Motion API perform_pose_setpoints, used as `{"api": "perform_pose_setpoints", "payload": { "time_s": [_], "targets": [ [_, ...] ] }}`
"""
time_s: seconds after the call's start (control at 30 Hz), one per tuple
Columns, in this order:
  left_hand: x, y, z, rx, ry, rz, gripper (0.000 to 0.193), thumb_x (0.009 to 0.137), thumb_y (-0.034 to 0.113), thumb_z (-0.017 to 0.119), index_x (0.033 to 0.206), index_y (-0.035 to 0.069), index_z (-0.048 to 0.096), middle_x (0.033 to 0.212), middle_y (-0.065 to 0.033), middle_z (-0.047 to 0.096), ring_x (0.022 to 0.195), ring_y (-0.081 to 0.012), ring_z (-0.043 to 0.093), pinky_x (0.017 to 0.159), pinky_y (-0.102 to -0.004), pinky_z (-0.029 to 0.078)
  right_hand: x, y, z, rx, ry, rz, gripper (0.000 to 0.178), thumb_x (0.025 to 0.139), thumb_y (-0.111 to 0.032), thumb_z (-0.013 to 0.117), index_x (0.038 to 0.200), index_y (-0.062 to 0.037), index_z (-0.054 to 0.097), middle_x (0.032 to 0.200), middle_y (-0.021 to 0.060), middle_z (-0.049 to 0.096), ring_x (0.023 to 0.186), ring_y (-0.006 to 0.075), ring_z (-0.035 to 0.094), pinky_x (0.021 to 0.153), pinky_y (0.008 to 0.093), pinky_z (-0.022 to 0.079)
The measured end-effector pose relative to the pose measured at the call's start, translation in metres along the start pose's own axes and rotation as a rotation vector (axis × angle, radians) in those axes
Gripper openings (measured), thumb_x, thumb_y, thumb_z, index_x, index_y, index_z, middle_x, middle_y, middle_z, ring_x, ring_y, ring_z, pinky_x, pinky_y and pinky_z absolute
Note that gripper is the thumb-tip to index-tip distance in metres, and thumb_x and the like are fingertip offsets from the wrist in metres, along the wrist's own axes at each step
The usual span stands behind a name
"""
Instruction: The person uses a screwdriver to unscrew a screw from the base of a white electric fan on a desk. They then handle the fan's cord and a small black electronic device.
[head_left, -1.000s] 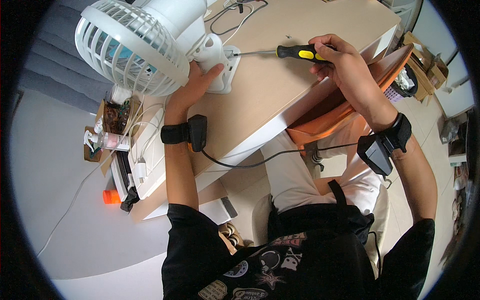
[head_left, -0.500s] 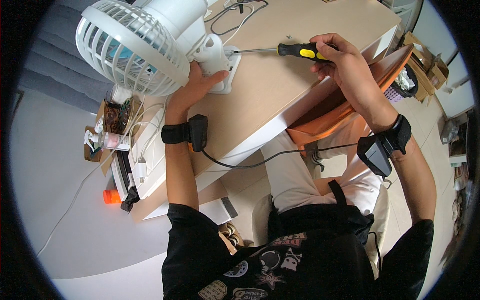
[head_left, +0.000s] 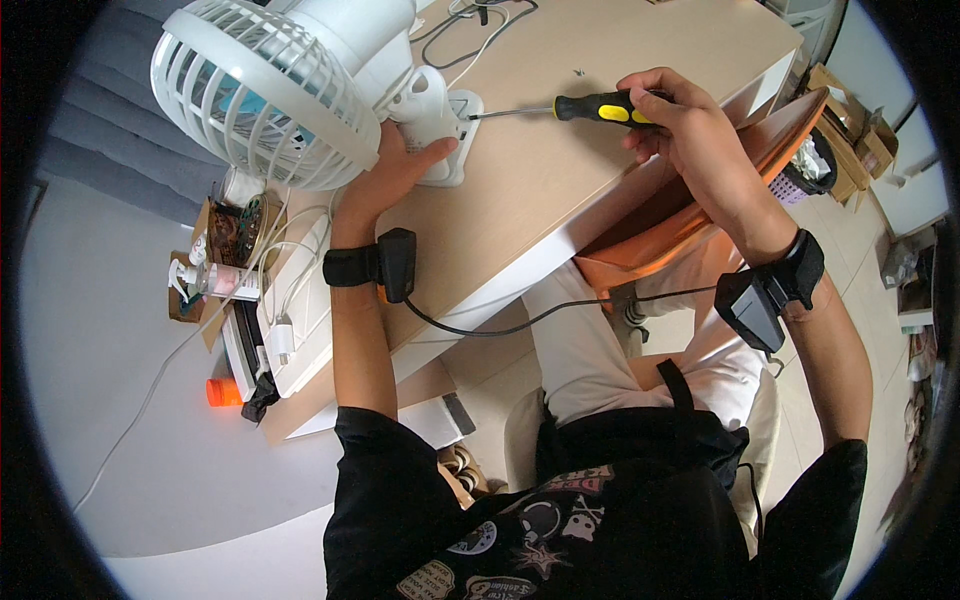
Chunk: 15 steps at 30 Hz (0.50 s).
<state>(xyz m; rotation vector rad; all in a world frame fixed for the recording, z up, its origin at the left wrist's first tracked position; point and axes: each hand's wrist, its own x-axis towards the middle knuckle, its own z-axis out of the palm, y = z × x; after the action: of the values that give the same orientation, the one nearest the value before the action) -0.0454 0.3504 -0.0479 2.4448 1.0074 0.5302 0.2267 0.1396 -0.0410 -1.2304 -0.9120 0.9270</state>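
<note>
We find the white caged fan (head_left: 265,110) on the desk (head_left: 530,175), back from the front edge, with its grille toward the left end and its base plate (head_left: 450,172) toward the middle of the top. Whether the plate lies flat or tilted, we cannot tell with certainty.

Our hands are well apart. The left hand (head_left: 390,175) is clamped on the fan stand (head_left: 425,110): the thumb extends across its lower part, spread from the fingers, which pass behind the grille and are mostly hidden. We judge that this grip steadies the fan—an unbraced stand would likely shift under tool pressure.

The right hand (head_left: 675,112), near the desk's front edge, is closed around the handle end of a black-and-yellow screwdriver (head_left: 605,107), thumb and index finger along the grip, the other fingers curled beneath. The shaft runs across the desk top, its tip at the plate; whether it seats in a screw is too small to tell. Holding the handle at its rear presumably leaves room to twist it and keeps the shaft in view.

Small metallic pieces (head_left: 579,72) lie beyond the handle, toward the far edge—apart from the tool, yet within reach.
</note>
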Motion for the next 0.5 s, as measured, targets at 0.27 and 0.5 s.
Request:
{"api": "perform_pose_setpoints", "payload": {
  "time_s": [0.27,0.5],
  "targets": [
    [0.0041,-0.009,0.0008,0.066,0.03,0.035,0.081,0.085,0.038,0.076,0.139,-0.009,0.037,0.134,-0.0252,0.051,0.124,-0.0321,0.051,0.107,-0.039,0.039,0.0018,0.0037,-0.0016,0.011,-0.029,0.023,0.025,0.104,-0.025,0.049,0.113,-0.0019,0.056,0.096,0.0086,0.059,0.08,0.0148,0.06,0.074,0.0284,0.049],
    [0.003,-0.0091,-0.0001,0.046,0.021,0.024,0.078,0.086,0.036,0.075,0.138,-0.009,0.039,0.131,-0.025,0.053,0.12,-0.031,0.054,0.103,-0.0383,0.042,0.0021,0.0022,0.0005,0.019,-0.05,0.033,0.024,0.104,-0.022,0.048,0.113,-0.0014,0.055,0.099,0.0094,0.059,0.08,0.0151,0.061,0.074,0.0284,0.05]
  ]
}}
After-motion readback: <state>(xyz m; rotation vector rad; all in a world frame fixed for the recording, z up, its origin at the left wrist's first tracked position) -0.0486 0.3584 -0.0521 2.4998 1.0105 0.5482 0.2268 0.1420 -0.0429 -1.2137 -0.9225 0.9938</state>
